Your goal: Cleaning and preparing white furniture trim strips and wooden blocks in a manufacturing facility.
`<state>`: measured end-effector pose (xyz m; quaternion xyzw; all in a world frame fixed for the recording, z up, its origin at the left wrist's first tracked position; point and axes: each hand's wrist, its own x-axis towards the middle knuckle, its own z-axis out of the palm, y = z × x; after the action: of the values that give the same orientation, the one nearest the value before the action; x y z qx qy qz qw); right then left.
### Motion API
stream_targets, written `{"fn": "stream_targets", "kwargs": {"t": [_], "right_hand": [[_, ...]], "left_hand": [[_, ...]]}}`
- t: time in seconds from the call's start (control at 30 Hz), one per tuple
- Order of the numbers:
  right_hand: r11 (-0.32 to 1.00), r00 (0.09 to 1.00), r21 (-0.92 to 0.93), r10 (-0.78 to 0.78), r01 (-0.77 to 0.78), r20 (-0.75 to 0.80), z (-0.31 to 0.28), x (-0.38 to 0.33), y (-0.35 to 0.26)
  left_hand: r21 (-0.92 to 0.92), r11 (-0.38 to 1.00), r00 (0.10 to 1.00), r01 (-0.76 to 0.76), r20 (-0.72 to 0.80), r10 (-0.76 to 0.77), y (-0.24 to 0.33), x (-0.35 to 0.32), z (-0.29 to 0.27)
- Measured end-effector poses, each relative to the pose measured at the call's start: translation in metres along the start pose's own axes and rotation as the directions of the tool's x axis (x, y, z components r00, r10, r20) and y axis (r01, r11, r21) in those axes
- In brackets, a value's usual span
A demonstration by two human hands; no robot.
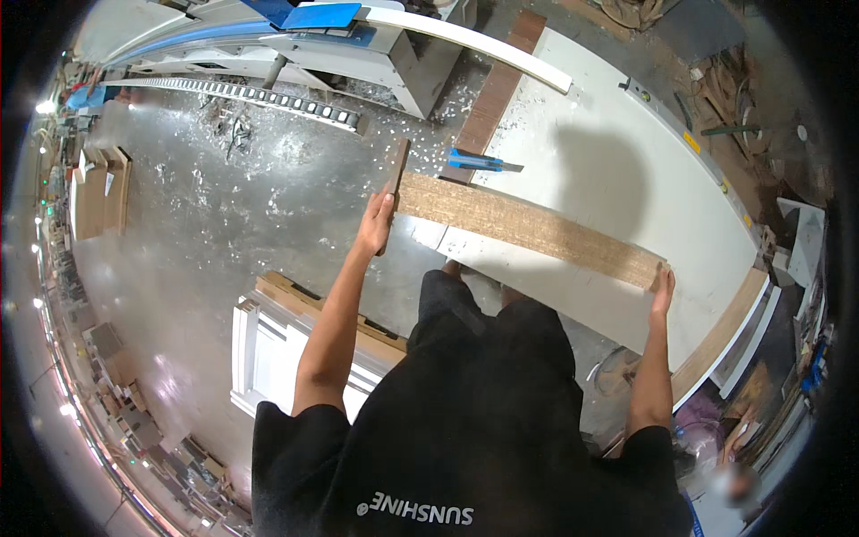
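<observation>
While both arms are stretched fwd, the person holds a long brown chipboard plank by its two ends. L hand: grip closed on the plank's left end, fingers wrapped over the end edge, approx. at the worktop's near-left edge. R hand: grip closed on the right end, fingers hooked over the end. Plank lies flat and diagonal across the white worktop, left end overhanging slightly twd the floor. A blue utility knife lies on the worktop just beyond the plank, not touching it. A dark brown strip runs away along the worktop's left side. White moulding sits further back. Grey floor w/ white dust and chips. White panelled door lies below L forearm.
</observation>
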<state>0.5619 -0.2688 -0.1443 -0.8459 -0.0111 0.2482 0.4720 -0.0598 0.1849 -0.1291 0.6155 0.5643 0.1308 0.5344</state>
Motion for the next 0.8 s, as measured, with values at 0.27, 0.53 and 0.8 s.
{"fn": "stream_targets", "kwargs": {"t": [0.27, 0.53, 0.8], "right_hand": [[0.535, 0.683, -0.442, -0.659, 0.72, 0.316, 0.225, -0.137, -0.108], [0.171, 0.23, -0.165, -0.504, 0.972, 0.832, 0.456, -0.311, -0.179], [0.052, 0.321, -0.336, -0.456, 0.94, 0.83, 0.502, -0.302, -0.165]], "left_hand": [[-0.298, 0.949, 0.993, 0.103, -0.026, -0.116, -0.032, 0.019, -0.02], [-0.303, 0.952, 0.996, 0.026, -0.076, -0.052, -0.03, 0.018, -0.027], [-0.417, 0.889, 0.98, 0.188, 0.025, -0.196, -0.093, 0.038, -0.019]]}}
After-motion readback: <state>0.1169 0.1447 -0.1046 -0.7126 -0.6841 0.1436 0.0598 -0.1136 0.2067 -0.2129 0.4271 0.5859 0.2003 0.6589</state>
